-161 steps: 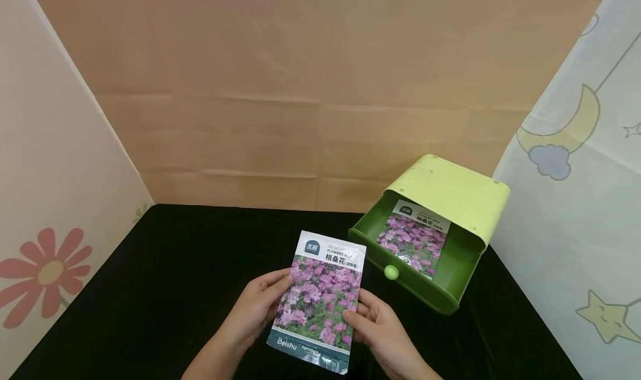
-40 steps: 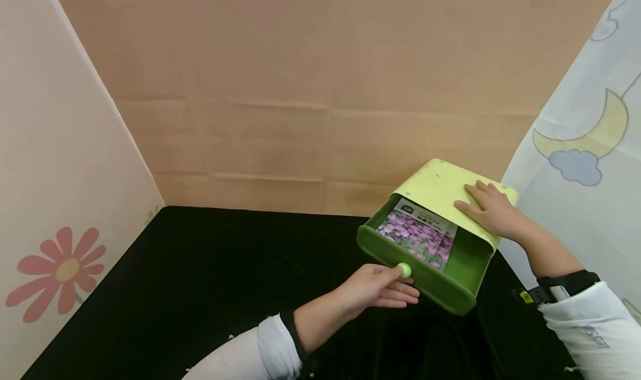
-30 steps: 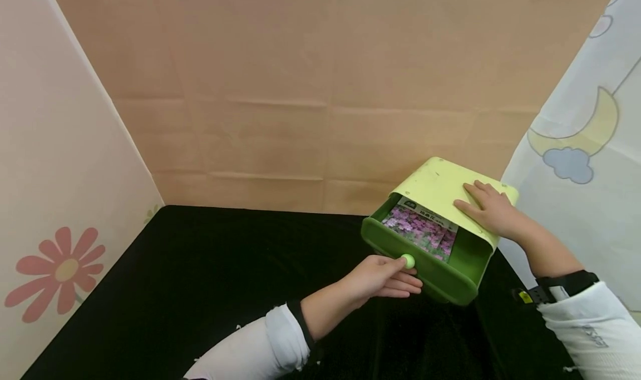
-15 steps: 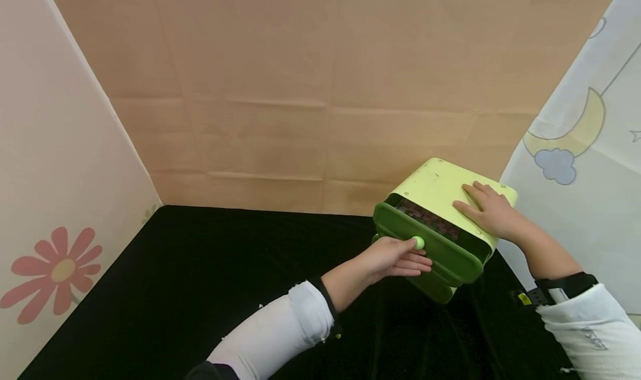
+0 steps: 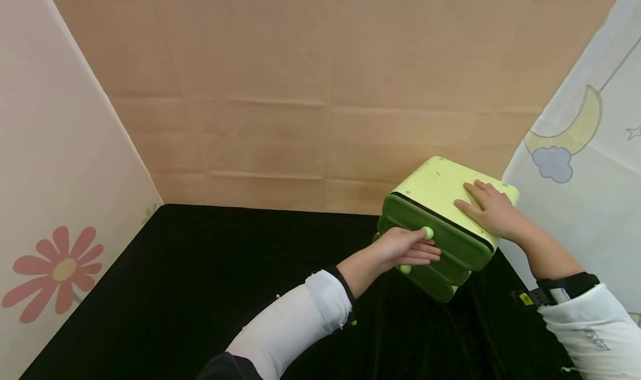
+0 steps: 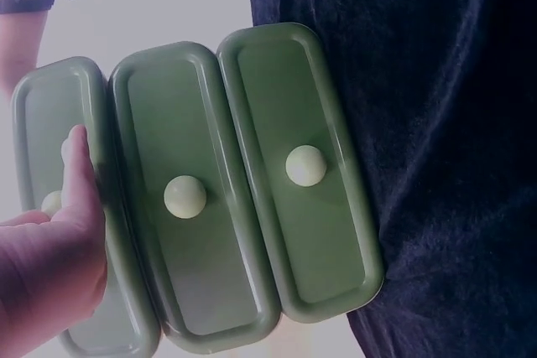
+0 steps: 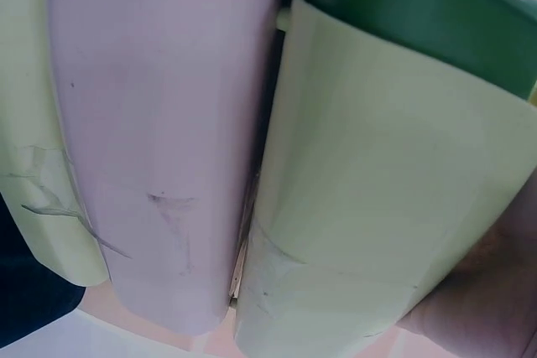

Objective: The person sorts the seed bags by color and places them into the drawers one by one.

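A small chest of drawers with a pale yellow-green top (image 5: 438, 188) stands at the right of the table in the head view, its front turned toward me. Its green top drawer (image 5: 435, 221) is nearly flush with the casing. My left hand (image 5: 395, 249) is at this drawer's round light-green knob (image 5: 428, 233), which it pinches beside the thumb, the other fingers extended below. My right hand (image 5: 493, 210) rests flat on the chest's top with fingers spread. In the left wrist view, two lower drawers (image 6: 180, 266) (image 6: 289, 232) show their knobs. The flower seed packets are hidden from sight.
A black cloth (image 5: 225, 280) covers the table. Behind it stands a tan backdrop (image 5: 320, 90), with a flower-printed panel (image 5: 60, 146) at the left and a moon-printed panel (image 5: 596, 191) at the right. In the right wrist view the chest's side sections (image 7: 168, 140) show scuffs.
Earlier both hands held a flower seed packet before the pulled-out drawer. Since then my left hand has pushed the drawer inward, covering the packets inside; my right hand has stayed on top.
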Demonstrator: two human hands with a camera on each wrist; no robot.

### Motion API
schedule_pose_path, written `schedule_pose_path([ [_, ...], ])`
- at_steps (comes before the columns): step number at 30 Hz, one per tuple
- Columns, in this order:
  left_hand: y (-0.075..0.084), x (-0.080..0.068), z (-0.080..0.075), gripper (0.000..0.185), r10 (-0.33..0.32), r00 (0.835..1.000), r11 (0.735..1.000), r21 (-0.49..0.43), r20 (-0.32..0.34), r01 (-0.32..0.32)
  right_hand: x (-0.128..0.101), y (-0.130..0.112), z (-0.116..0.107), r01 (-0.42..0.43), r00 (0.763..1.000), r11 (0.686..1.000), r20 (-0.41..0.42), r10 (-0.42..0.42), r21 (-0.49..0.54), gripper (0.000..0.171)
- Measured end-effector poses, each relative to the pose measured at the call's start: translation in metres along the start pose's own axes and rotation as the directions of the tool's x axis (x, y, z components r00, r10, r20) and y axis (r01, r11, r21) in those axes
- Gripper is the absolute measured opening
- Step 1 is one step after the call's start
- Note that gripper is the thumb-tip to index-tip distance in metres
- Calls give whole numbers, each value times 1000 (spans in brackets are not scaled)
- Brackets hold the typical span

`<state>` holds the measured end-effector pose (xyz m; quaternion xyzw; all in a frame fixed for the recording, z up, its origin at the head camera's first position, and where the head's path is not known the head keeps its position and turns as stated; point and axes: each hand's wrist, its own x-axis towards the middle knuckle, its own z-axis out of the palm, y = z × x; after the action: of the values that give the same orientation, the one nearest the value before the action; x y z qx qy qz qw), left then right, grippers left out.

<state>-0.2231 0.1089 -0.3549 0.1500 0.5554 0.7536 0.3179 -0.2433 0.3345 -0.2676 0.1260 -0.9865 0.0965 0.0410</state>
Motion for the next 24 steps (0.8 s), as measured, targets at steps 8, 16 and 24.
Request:
schedule_pose_path([
  [8,1,8,6,40,18,999,999,-40,-50,-20,1,0,-2,-5,1000,1000,15,5,5,72],
  [16,-1,12,13,39,1,998,998,-56,-67,-4,-6,-1,-1,-20,1000,1000,12,20,12,73],
  [24,-1,15,19,41,14,999,999,-43,-51,-16,-10,1,-5,-36,999,999,7,36,-7,73],
])
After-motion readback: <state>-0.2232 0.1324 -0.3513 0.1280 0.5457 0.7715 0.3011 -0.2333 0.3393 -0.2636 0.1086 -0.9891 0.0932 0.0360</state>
